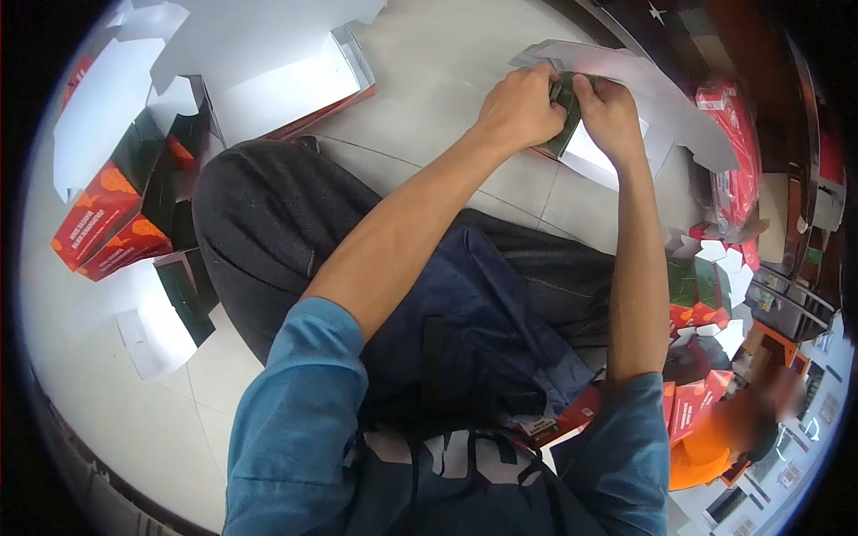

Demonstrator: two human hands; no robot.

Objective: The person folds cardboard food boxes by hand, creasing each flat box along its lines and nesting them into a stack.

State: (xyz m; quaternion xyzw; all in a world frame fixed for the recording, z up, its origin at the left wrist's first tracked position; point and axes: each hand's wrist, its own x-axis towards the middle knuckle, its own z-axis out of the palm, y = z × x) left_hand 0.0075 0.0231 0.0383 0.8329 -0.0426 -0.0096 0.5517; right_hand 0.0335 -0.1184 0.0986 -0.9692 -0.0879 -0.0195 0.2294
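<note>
Out in front of me, my left hand [525, 109] and my right hand [609, 118] are closed on the edge of a cardboard box [564, 138]. The panel between them is dark green outside, and the box's white inside shows beyond my right hand. Its wide white lid flap spreads out behind my hands toward the right. My left fingers curl over the panel from one side, while my right thumb presses on it from the other. Part of the panel is hidden under my fingers.
An open white-lined box [286, 94] lies on the tiled floor [411, 116]. Red and green boxes [112, 219] stand at left. A plastic-wrapped red bundle [735, 161] and more folded boxes [697, 286] are at right. A person in orange [702, 456] is at lower right.
</note>
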